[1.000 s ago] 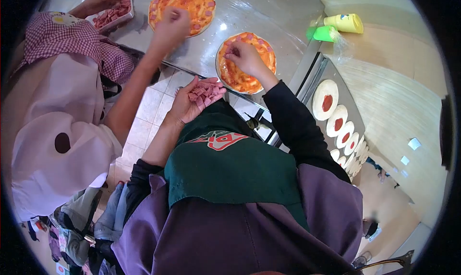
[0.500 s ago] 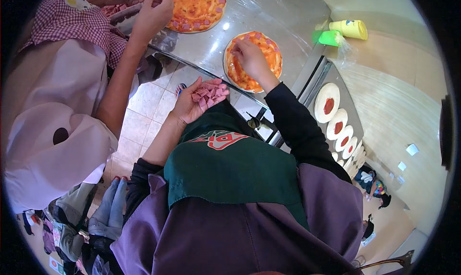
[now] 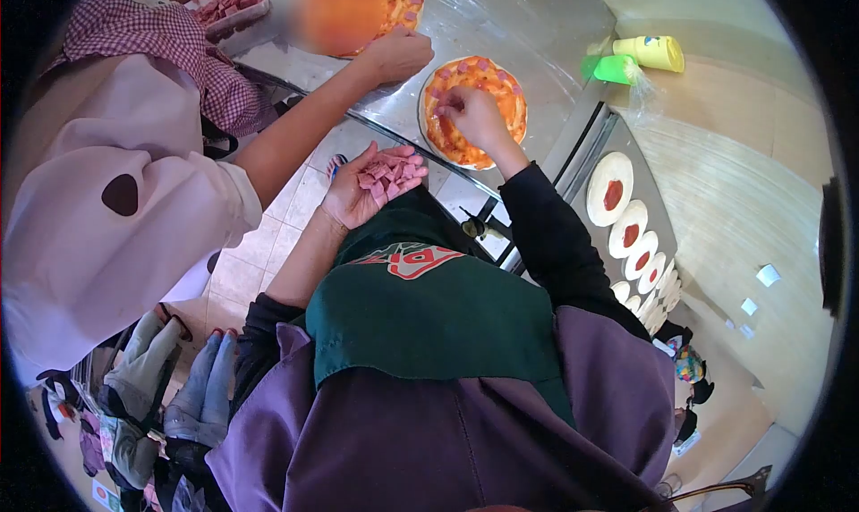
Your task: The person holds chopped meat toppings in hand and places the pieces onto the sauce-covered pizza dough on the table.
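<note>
A heap of cut pink ham pieces (image 3: 390, 174) rests in my left hand (image 3: 352, 194), palm up and cupped just in front of the steel table's edge. Over the sauced pizza (image 3: 506, 92) hovers my right hand (image 3: 472, 118), its fingertips drawn together above the orange topping. Whether a ham piece sits between those fingertips is hidden. Several ham pieces lie along the pizza's upper rim.
At left a co-worker's hand (image 3: 399, 56) reaches beside a second pizza (image 3: 407, 2), with a tray of ham (image 3: 234, 9) nearby. Dough rounds with red sauce (image 3: 611, 188) line a counter at right. Yellow (image 3: 651, 53) and green cups (image 3: 616, 69) lie at the back.
My right hand has shifted slightly down and right over the pizza. The co-worker's arm has swung right, toward my pizza. My left hand stays in place with the ham.
</note>
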Demonstrator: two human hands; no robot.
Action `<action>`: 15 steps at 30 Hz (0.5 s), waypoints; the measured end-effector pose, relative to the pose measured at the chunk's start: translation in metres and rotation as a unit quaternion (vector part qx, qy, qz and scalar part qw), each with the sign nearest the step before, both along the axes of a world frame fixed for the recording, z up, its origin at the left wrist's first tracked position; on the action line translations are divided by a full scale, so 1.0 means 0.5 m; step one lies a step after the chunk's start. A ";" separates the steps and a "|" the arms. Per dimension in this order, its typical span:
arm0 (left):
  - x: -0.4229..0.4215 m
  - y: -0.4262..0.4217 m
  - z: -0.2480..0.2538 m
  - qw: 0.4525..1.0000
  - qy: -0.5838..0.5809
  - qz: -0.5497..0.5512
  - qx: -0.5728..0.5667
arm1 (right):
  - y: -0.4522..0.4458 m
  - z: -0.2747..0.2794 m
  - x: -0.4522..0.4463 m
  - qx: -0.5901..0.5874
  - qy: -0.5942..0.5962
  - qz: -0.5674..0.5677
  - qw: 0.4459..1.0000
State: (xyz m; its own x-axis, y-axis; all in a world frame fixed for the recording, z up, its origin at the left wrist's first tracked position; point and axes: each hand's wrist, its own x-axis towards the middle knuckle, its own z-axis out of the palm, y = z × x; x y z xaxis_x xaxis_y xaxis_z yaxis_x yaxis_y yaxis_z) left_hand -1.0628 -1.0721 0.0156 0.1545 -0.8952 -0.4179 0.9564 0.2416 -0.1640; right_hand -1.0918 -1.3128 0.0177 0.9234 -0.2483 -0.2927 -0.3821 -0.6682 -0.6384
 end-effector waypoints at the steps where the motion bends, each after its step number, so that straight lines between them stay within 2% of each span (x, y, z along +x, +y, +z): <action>1: -0.001 0.000 0.000 1.000 0.000 0.000 0.000 | 0.003 -0.006 -0.002 -0.025 -0.012 0.022 0.999; 5: -0.005 0.000 -0.001 1.000 -0.015 -0.001 -0.019 | 0.017 -0.012 -0.008 -0.068 -0.054 0.065 0.994; 7: -0.006 0.000 -0.001 1.000 -0.016 0.000 -0.025 | 0.026 -0.006 -0.010 -0.154 -0.072 0.085 0.982; 11: -0.009 0.001 0.000 1.000 -0.027 -0.004 -0.009 | 0.026 -0.007 -0.017 -0.137 -0.104 0.075 0.982; 13: -0.010 0.000 -0.001 1.000 -0.029 -0.004 -0.007 | 0.020 0.009 -0.019 -0.065 -0.093 0.045 0.992; 15: -0.010 0.000 0.001 1.000 -0.024 -0.004 -0.003 | 0.017 0.027 -0.024 -0.041 -0.072 0.019 0.996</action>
